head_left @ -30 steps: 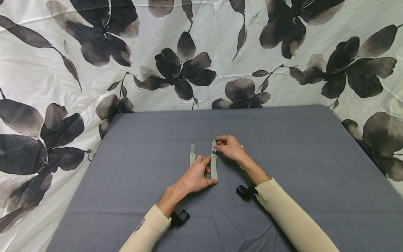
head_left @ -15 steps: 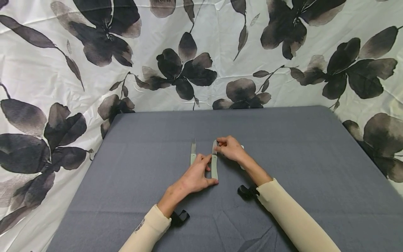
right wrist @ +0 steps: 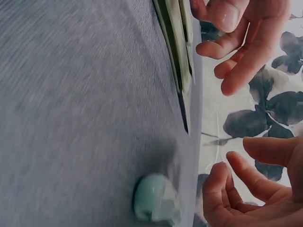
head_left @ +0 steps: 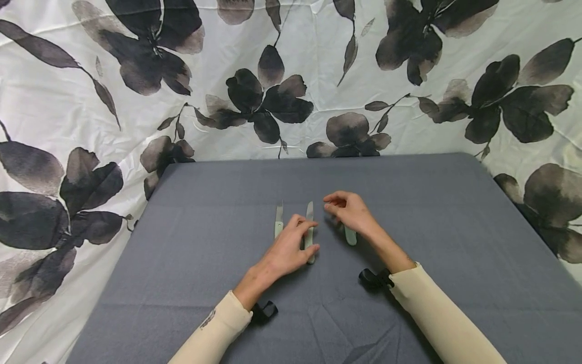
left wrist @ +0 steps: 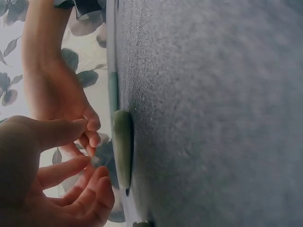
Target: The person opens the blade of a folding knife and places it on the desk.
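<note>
Two small knives with pale green handles lie on the grey cloth, blades toward the back. My left hand (head_left: pixel 287 247) hovers over the middle knife (head_left: pixel 309 211), thumb and fingers spread apart and holding nothing. In the left wrist view its handle (left wrist: pixel 123 149) lies on the cloth, apart from the fingers. The left knife (head_left: pixel 279 227) is partly hidden by that hand. To the right, my right hand (head_left: pixel 356 212) is raised with loosely bent fingers and holds nothing. Beneath it rests a pale green rounded piece (head_left: pixel 350 236), mostly covered; its blunt end (right wrist: pixel 156 198) shows in the right wrist view.
A grey cloth (head_left: pixel 218 202) covers the table, creased near the front. Behind the table's back edge hangs a white curtain (head_left: pixel 291 30) with dark flowers. Black wrist cameras sit under both wrists, the right one (head_left: pixel 374 279) low over the cloth.
My right hand has let go of the middle knife's blade and moved right, uncovering it. My left thumb and fingers have come away from its handle and lifted slightly.
</note>
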{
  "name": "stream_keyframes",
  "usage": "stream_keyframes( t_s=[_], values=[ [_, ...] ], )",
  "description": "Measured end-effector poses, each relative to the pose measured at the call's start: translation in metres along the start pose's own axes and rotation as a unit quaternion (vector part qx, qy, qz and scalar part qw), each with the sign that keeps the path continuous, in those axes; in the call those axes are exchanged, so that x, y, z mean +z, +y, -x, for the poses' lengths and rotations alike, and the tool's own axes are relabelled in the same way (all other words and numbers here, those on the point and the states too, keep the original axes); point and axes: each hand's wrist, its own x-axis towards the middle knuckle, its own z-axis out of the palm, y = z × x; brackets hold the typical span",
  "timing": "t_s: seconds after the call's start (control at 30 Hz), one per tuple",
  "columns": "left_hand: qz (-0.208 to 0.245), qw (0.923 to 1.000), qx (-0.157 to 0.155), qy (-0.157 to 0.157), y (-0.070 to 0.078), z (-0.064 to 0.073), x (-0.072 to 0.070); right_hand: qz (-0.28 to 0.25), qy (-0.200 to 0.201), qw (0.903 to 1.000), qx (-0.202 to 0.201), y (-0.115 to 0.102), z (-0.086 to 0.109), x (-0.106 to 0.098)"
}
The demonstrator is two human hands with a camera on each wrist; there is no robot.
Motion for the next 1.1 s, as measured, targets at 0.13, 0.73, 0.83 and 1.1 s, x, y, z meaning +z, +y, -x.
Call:
stream_keyframes(
  t_s=[0.13, 0.73, 0.83, 1.1],
  values=[
    [-0.024, 0.9997, 0.011, 0.001, 0.004, -0.005, 0.002, 0.016, 0.023, 0.9995, -0.014, 0.004, 0.001, -0.009],
    [-0.018, 0.9996, 0.011, -0.019, 0.025, -0.017, 0.020, 0.091, 0.039, 0.9950, 0.016, 0.025, 0.008, -0.030],
    [-0.008, 0.9998, 0.009, -0.018, 0.027, -0.020, 0.022, 0.099, 0.036, 0.9941, 0.024, 0.028, 0.007, -0.030],
    [-0.014, 0.9991, -0.002, -0.040, 0.033, -0.025, 0.028, 0.116, 0.003, 0.9924, 0.040, 0.033, 0.005, -0.030]
  ],
)
